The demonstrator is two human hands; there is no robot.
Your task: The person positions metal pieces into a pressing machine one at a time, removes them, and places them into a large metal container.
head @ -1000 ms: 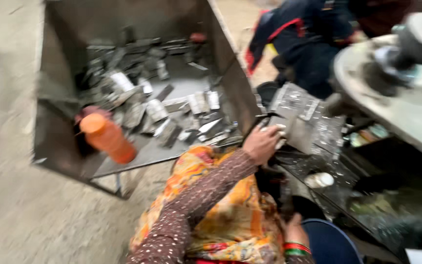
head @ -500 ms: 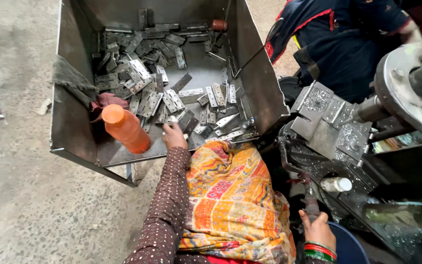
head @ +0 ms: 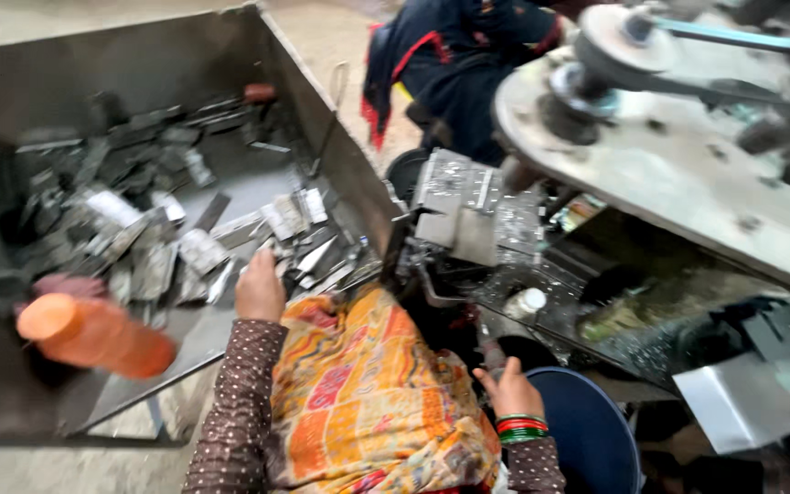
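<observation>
My left hand (head: 260, 285) reaches into a large grey metal bin (head: 340, 174) and rests on a heap of flat grey metal pieces (head: 185, 247) near the bin's front edge. Its fingers curl down among the pieces and are hidden, so its grip is unclear. My right hand (head: 507, 389), with red and green bangles at the wrist, hovers with fingers apart and nothing in it, beside the rim of a dark blue bucket (head: 587, 430). An orange patterned cloth (head: 368, 402) covers my lap between the two arms.
An orange bottle (head: 93, 334) lies tilted at the bin's front left. To the right stands a metal machine (head: 477, 210) with a large round plate (head: 669, 174) and shiny scraps below. Another person in dark clothes (head: 450, 55) crouches behind the machine.
My left hand went from the machine's metal block into the bin and now rests on the pieces. My right hand has stayed by the bucket, low at the right.
</observation>
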